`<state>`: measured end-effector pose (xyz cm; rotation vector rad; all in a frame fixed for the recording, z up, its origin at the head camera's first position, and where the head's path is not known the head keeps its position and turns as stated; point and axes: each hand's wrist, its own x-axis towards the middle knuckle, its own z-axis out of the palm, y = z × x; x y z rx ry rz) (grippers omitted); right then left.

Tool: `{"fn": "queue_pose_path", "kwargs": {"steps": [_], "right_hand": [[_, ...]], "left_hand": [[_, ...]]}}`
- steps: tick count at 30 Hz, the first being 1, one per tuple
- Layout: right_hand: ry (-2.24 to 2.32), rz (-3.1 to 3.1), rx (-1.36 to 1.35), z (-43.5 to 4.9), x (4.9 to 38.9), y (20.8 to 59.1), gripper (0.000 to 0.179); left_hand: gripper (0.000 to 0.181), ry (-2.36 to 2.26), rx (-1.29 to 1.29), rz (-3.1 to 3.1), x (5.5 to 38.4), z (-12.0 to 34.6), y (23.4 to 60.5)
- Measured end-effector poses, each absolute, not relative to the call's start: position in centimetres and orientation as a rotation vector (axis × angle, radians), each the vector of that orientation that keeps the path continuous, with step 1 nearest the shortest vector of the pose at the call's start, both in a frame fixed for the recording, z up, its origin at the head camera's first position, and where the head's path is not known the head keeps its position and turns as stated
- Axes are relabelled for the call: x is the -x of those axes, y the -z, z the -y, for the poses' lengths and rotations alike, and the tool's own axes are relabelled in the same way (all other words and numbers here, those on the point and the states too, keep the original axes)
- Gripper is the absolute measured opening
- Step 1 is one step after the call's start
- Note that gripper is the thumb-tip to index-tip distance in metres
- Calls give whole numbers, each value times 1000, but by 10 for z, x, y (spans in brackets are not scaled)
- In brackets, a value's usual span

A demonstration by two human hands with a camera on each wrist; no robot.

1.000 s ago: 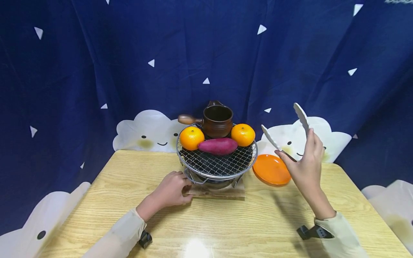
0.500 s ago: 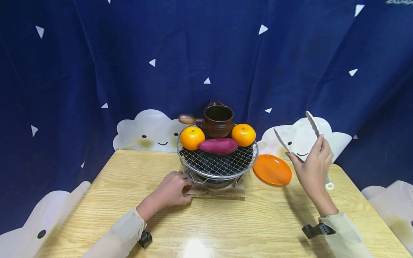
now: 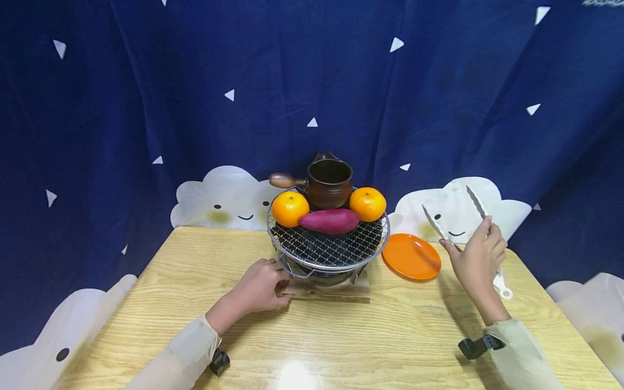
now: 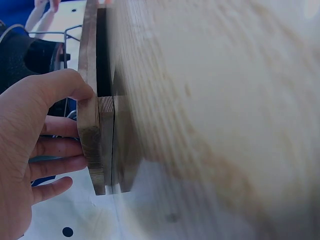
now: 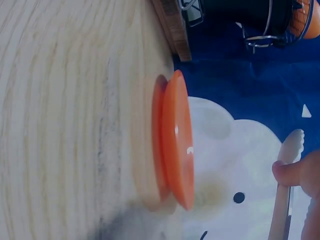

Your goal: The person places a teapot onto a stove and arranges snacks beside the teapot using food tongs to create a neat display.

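Note:
My left hand [image 3: 258, 286] holds the near left corner of a wooden board [image 3: 336, 293], thumb at its front edge, as the left wrist view also shows. On that board stands a small round grill with a wire mesh [image 3: 336, 250]. In my right hand [image 3: 476, 262] is a pair of white-tipped tongs [image 3: 476, 202], gripped with the arms spread and nothing between them. The tongs hang above the table's right side, past an orange plate [image 3: 411, 258]. A purple sweet potato [image 3: 330, 221] lies on the mesh between a left orange [image 3: 290, 209] and a right orange [image 3: 368, 204].
Behind the sweet potato, a brown pot [image 3: 329, 190] with a side handle sits on the mesh, handle pointing left. The wooden table [image 3: 312, 336] ends close behind the grill. A dark blue curtain [image 3: 273, 81] with cloud shapes hangs there.
My right hand has moved right and slightly down with the tongs, away from the grill and past the plate. The left hand and the food on the mesh have stayed put.

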<state>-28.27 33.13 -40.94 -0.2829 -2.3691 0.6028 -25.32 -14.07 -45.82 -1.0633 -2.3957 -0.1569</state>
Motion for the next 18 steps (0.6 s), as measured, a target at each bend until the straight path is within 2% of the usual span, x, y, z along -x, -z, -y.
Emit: {"fn": "queue_pose_path", "kwargs": {"steps": [18], "right_hand": [[-572,2558,513,-349,290,428,112]], "left_hand": [[29,142,1067,2397,254,141,458]]}}
